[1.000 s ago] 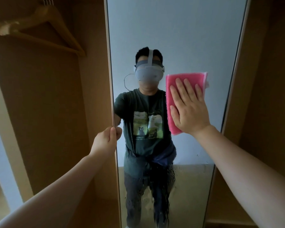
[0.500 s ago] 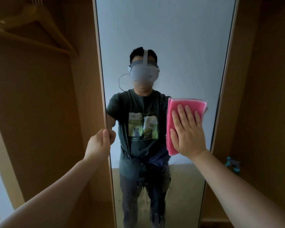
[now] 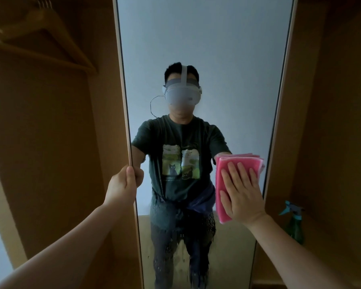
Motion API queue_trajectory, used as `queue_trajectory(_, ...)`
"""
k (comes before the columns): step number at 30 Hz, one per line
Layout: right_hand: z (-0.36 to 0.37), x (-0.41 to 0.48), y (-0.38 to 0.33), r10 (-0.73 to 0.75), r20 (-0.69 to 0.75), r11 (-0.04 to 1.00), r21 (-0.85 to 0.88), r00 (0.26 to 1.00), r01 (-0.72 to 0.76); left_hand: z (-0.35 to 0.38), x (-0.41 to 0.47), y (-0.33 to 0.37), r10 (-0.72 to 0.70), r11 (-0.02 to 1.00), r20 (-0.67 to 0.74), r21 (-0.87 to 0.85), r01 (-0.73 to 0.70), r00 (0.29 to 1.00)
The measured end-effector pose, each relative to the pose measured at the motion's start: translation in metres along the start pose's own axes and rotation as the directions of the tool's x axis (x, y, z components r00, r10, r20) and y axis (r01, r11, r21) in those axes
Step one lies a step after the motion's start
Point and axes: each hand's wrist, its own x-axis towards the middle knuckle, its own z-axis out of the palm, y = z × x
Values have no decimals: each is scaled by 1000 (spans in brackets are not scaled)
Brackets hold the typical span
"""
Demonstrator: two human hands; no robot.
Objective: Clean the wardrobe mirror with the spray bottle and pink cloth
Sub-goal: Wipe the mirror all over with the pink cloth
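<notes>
The tall wardrobe mirror (image 3: 206, 49) fills the middle of the head view and reflects a person in a dark T-shirt. My right hand (image 3: 241, 196) lies flat, fingers straight, pressing the folded pink cloth (image 3: 221, 184) against the glass near the mirror's right edge. My left hand (image 3: 123, 185) grips the mirror door's left edge, thumb on the glass side. Spray droplets speckle the lower part of the glass. The green spray bottle (image 3: 294, 223) with a teal trigger stands in the wardrobe to the right, beside my right forearm.
A wooden hanger (image 3: 48, 36) hangs at the upper left inside the open wardrobe compartment. Wooden wardrobe panels (image 3: 331, 122) flank the mirror on both sides. A pale wall strip shows at the far lower left.
My right hand has slid the pink cloth down and to the right across the glass. My left hand keeps its grip on the door edge. The spray bottle has come into view.
</notes>
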Motion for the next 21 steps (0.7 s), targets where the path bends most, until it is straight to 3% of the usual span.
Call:
queue_trajectory(6,-14,27,12,5,-14,1000,0,1000,-5,-1,0,1,26,999,3,20,-26,1000)
queue_trajectory(15,-55,127,54,140,-112,987,-59,984,-147,0,0,0,11,1000,1,15,-11,1000)
queue_trajectory(21,-56,132,57,148,-148,986,-62,978,-158,-1,0,-1,34,999,22,-8,-33,999)
